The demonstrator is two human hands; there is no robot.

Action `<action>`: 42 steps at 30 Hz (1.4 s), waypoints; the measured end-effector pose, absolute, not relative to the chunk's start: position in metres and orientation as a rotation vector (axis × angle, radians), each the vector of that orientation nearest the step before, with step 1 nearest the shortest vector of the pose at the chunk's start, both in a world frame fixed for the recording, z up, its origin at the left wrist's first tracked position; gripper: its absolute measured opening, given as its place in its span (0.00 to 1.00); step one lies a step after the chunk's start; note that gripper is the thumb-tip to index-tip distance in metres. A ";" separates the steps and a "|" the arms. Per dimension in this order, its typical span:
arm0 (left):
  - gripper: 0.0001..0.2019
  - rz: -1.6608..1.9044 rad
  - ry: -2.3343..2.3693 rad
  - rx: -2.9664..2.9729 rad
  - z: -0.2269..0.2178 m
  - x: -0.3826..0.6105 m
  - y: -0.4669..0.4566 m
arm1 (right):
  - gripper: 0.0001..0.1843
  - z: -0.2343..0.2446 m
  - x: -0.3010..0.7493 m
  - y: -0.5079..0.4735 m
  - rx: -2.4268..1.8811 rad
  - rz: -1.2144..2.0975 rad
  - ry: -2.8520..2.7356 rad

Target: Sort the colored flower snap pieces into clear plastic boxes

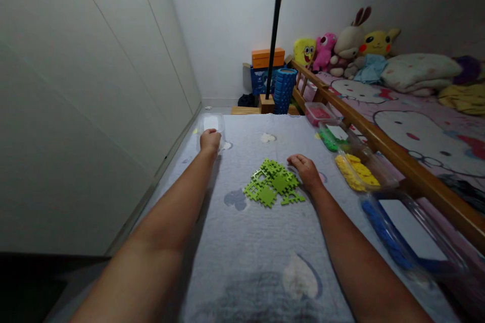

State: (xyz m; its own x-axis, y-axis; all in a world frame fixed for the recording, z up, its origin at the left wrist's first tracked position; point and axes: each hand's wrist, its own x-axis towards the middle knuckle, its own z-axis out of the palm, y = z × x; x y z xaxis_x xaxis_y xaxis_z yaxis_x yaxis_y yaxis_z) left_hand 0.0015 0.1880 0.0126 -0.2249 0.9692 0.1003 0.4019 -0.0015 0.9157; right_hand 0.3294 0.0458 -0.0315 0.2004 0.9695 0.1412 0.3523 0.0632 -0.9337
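Note:
A loose heap of light-green interlocking puzzle pieces [279, 183] lies on the cloth-covered table. Some are solid squares with notched edges and others are cut-out frames. At the far left of the table, my left hand [210, 141] is closed on the near edge of a clear plastic container [212, 122] with a white label. Just right of the heap, my right hand [304, 169] rests with its fingers loosely extended toward the pieces. Nothing shows in it, though the underside of its fingers is hidden.
Along the right edge stand clear boxes of pink [319, 112], green [333, 136], yellow [358, 170] and blue pieces [394, 232], beside a wooden bed rail [352, 123]. A white cabinet [94, 86] borders the left. Beyond the table are a black pole [273, 35] and a blue foam roller [284, 92].

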 end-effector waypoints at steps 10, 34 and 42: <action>0.25 1.231 1.588 1.161 0.001 0.051 0.052 | 0.24 -0.025 0.324 0.043 -1.468 0.770 -1.455; 0.53 0.619 1.630 1.955 -0.021 0.117 -0.020 | 0.25 -0.017 0.313 0.046 -1.318 0.939 -1.880; 0.40 0.673 1.335 2.051 -0.018 0.116 -0.024 | 0.24 -0.019 0.327 0.044 -1.313 1.009 -1.459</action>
